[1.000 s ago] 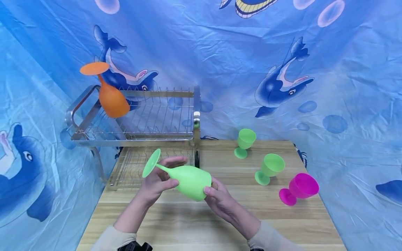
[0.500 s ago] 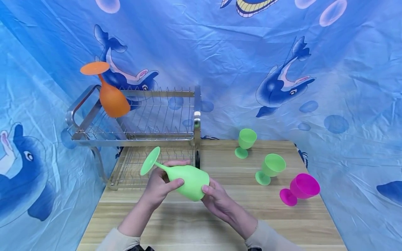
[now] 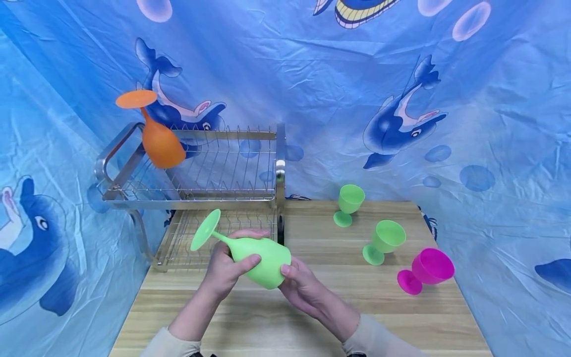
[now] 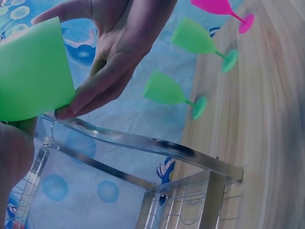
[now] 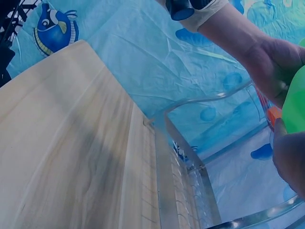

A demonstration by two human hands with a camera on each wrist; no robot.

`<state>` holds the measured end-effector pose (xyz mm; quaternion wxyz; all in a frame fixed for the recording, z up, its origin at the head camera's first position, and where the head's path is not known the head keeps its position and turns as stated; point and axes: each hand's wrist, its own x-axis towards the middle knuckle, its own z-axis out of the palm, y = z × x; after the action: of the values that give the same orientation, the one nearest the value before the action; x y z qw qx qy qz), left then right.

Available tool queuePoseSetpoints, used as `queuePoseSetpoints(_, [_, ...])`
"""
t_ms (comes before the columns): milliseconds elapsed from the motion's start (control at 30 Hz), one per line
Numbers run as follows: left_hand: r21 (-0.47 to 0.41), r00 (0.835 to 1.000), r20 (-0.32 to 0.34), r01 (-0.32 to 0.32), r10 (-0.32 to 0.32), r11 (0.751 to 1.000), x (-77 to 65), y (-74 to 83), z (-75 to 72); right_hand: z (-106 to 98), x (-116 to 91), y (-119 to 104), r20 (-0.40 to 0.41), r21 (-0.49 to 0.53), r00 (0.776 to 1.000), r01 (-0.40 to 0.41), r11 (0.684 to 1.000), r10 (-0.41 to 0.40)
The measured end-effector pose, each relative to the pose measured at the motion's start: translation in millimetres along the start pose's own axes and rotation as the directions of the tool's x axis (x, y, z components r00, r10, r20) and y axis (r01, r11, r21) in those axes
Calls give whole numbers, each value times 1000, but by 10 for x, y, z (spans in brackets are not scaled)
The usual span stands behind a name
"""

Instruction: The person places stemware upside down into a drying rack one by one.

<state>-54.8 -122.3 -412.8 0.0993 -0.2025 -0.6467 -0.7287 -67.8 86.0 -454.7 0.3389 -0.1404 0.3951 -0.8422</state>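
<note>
A light green plastic goblet (image 3: pixel 263 260) is held between both hands above the table, tipped on its side. Its round foot points to the upper left and its mouth to the right. My left hand (image 3: pixel 229 267) grips the bowl near the stem, thumb across the front and fingers behind. At the rim, my right hand (image 3: pixel 308 290) pinches the edge, its thumb outside; in the left wrist view the right fingers (image 4: pixel 102 86) reach the rim of the green bowl (image 4: pixel 35 71). Part of the left fingers is hidden behind the bowl.
A two-tier metal dish rack (image 3: pixel 192 203) stands at the back left, with an orange goblet (image 3: pixel 162 144) upside down on its upper tier. On the wooden table's (image 3: pixel 312 228) right side stand two green goblets (image 3: pixel 351 198) and a magenta goblet (image 3: pixel 432 265). Blue dolphin-print sheeting (image 3: pixel 321 99) surrounds it.
Both hands have shifted slightly left with the green goblet. Its foot has moved left, and the left thumb lies further across the bowl. The other goblets stay put.
</note>
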Motion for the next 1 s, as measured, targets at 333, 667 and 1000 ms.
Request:
queuePoseSetpoints(333, [134,997,-74,5,5,991,-3,189,-69,118,28,-16,66,5,998,-21,1000,21])
queuePoseSetpoints(667, [58,992,-123,-7,14,998,50,476,-210,295,115,-98,176,-39,984,3,999,3])
queuePoseSetpoints(1000, [-26,993,-117,-14,11,1000,155,776,-409,414,187,-221,257,-133,967,39,990,-3])
